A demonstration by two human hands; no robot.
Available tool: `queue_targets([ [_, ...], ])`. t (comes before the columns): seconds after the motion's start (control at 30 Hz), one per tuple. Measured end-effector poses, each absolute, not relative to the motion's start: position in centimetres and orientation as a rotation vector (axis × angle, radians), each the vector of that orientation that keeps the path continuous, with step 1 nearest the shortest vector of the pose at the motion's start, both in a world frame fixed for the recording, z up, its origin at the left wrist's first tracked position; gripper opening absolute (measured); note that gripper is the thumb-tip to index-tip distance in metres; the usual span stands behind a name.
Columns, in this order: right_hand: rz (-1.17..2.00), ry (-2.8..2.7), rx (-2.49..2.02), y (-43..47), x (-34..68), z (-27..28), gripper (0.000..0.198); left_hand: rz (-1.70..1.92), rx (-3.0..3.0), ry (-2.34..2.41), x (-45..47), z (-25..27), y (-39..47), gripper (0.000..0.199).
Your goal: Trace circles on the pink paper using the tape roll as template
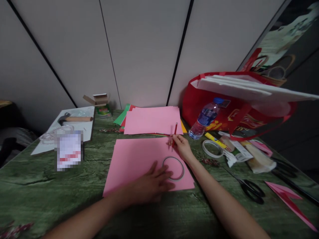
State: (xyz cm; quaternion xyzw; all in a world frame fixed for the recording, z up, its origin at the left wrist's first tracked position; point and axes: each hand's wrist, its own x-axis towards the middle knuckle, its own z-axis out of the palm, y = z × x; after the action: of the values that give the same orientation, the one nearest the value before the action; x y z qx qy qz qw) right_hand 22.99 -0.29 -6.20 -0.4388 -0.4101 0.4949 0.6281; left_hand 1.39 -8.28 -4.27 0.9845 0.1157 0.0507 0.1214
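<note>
Sheets of pink paper lie on the green table in front of me. On their right part rests a thin grey ring, flat on the paper. My left hand lies with spread fingers over the paper, its fingertips at the ring's left edge. A red pencil stands nearly upright in my right hand, which grips it above the ring. The pencil's lower end points down at the paper near the ring's top; whether it touches I cannot tell.
Behind lies more pink paper over coloured sheets. A water bottle leans by a red bag. Tape, a glue stick and scissors lie right. A hammer rests on a white board at left, near a small box.
</note>
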Motion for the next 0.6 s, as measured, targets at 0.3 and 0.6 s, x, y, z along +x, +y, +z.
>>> queue_targets([
  [0.3,1.088,-0.867,-1.004,-0.2,23.1,-6.9,0.037,0.321,2.737,0.311,1.7,-3.6,-6.9,0.039],
  [0.6,1.052,-0.858,-1.011,-0.7,22.9,-7.9,0.032,0.404,2.804,0.502,-0.9,-2.9,-6.1,0.035],
])
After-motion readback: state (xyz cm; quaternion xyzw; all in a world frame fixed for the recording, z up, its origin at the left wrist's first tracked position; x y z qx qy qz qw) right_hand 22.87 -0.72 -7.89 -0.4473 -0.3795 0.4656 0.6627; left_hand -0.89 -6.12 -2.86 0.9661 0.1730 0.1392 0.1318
